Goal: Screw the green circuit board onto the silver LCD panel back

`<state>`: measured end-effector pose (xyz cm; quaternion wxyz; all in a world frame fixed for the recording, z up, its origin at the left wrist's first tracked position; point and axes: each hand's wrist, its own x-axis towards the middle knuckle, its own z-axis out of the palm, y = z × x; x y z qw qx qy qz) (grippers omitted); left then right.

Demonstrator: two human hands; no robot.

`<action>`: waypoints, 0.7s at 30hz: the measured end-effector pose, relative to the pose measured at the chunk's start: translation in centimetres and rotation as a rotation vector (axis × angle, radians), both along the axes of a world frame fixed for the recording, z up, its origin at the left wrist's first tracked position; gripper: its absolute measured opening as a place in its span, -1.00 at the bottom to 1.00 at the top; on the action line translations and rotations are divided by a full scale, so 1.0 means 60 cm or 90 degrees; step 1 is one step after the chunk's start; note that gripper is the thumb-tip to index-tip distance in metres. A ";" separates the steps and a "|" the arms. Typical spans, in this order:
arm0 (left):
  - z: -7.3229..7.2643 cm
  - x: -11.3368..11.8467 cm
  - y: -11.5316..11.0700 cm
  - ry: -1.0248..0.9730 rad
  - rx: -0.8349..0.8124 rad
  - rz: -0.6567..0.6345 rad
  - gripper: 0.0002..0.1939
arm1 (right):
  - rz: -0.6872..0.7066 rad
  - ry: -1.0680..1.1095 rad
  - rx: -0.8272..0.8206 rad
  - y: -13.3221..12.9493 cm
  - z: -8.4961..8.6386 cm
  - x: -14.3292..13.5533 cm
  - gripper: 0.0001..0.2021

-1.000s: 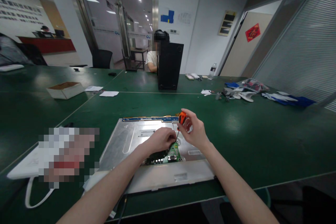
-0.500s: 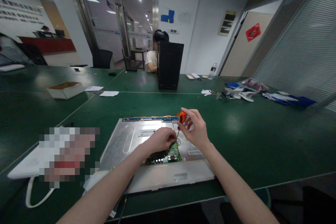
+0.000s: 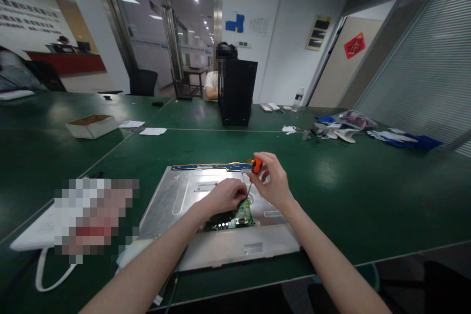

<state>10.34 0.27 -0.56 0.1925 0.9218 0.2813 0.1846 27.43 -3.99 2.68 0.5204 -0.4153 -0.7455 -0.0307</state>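
A silver metal panel [image 3: 235, 248] lies flat on the green table, with a blue circuit strip [image 3: 209, 167] along its far edge and a green circuit board [image 3: 243, 213] on its middle. My right hand [image 3: 272, 181] grips an orange and black screwdriver [image 3: 257, 165] by its handle; the shaft slants down to the board's far edge. Beside the shaft's lower end, my left hand [image 3: 226, 197] has its fingers pinched together low over the board. Whatever those fingertips hold is hidden.
A black computer case [image 3: 239, 93] stands across the table [image 3: 353, 181], partly hiding a seated person. An open box [image 3: 91, 127] and papers are at the left, near a blurred white item with a cable. Bags and small parts lie at the far right, near a bottle [image 3: 298, 99].
The screwdriver handle has turned and shifted slightly to the right in my right hand. My left hand has stayed in place. Across the table, the person's head has moved a little.
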 end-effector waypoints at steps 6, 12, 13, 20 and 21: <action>0.000 0.000 0.000 0.012 0.011 0.003 -0.87 | -0.020 -0.013 -0.010 0.001 0.000 0.002 -0.54; -0.005 0.001 0.002 0.003 0.007 0.000 -0.87 | -0.001 -0.005 -0.024 -0.004 0.005 -0.002 -0.50; -0.005 0.001 0.003 0.001 0.006 0.000 -0.87 | 0.000 -0.003 -0.024 -0.004 0.006 -0.002 -0.50; -0.004 0.001 0.003 0.008 0.003 0.000 -0.86 | 0.000 0.002 -0.015 0.000 0.001 -0.001 -0.60; -0.004 0.001 0.002 0.007 0.003 0.001 -0.86 | 0.001 -0.001 -0.011 0.001 0.001 0.000 -0.61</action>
